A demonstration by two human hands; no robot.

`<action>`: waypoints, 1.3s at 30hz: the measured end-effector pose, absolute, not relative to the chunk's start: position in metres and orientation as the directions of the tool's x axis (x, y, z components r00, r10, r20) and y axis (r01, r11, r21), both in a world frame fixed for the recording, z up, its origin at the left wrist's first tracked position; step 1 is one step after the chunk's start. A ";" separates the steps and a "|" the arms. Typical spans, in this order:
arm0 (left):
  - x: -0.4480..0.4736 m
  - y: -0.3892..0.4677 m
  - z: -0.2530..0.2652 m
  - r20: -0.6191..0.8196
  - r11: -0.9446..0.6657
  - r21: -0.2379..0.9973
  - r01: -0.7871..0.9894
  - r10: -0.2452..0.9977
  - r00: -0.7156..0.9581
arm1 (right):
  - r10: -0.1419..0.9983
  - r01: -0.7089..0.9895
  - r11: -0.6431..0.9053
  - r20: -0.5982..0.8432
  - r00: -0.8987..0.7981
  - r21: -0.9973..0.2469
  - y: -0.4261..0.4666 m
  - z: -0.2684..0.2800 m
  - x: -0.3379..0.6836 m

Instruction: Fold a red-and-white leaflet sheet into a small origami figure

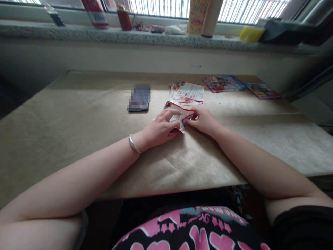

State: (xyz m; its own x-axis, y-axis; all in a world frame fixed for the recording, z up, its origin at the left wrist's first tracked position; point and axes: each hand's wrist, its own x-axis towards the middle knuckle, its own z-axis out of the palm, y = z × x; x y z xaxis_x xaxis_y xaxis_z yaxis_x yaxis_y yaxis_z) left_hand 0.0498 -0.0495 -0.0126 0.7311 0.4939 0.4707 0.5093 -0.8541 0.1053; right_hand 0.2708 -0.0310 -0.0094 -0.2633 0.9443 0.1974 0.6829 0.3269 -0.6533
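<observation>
A white printed card (186,112) with a red edge lies bent or partly folded on the table, in the middle of the view. My left hand (160,129), with a silver bangle at the wrist, rests over its left part, fingers curled onto it. At its right edge my right hand (205,121) pinches a raised, purple-looking part between thumb and fingers. Just beyond my hands is a fanned pile of similar white cards (191,91). My left fingers partly cover the card's print.
A phone (140,99) with a blurred screen lies left of the pile. Colourful picture cards (226,83) and another small stack (262,90) sit at the back right. The stone windowsill (145,39) holds a red can (95,14), tall containers (196,17) and a yellow item (252,34).
</observation>
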 end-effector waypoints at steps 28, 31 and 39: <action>0.045 -0.041 -0.017 0.631 -0.808 0.014 0.590 0.465 0.621 | 0.935 0.162 0.342 0.318 -0.157 -0.926 -0.031 -0.010 0.264; 0.045 -0.040 -0.018 0.636 -0.813 0.000 0.582 0.449 0.627 | 0.957 0.100 0.249 0.230 -0.177 -0.963 -0.033 -0.008 0.262; 0.046 -0.039 -0.016 0.633 -0.816 0.013 0.578 0.454 0.627 | 0.886 0.312 0.464 0.437 -0.157 -0.829 -0.035 -0.014 0.261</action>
